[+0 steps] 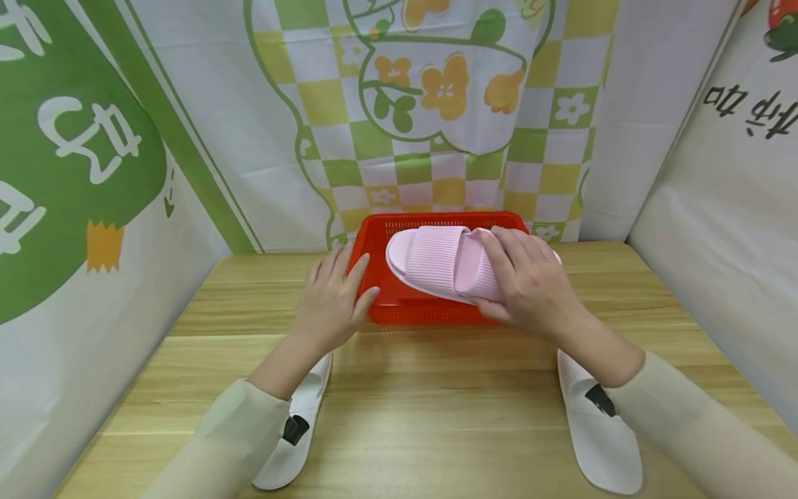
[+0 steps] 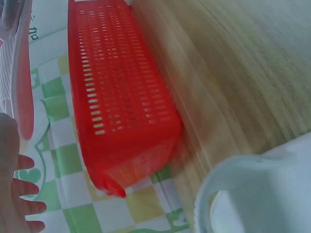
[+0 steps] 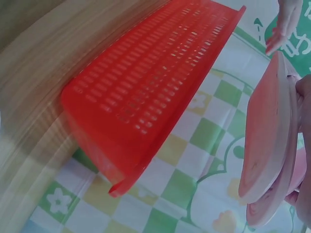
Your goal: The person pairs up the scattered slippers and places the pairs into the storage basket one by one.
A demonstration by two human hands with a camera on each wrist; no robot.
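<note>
My right hand [image 1: 536,284] grips a pair of pink slippers [image 1: 433,260] over a red plastic basket [image 1: 430,317], thumb on the near side and fingers across the top. The right wrist view shows the two slippers [image 3: 265,136] pressed together, their soles level with or above the basket rim. Their ribbed straps show in the head view, toes pointing left. At the basket's left end, my left hand [image 1: 330,298] has its fingers spread and holds nothing. Perforated side walls of the basket [image 2: 116,73] show in both wrist views.
On the wooden table [image 1: 436,409], one white slipper [image 1: 289,450] lies partly under my left forearm and another [image 1: 601,450] beside my right forearm. Each has a dark patch on it. Patterned cloth [image 1: 436,173] hangs right behind the basket, and printed cloth walls stand at both sides.
</note>
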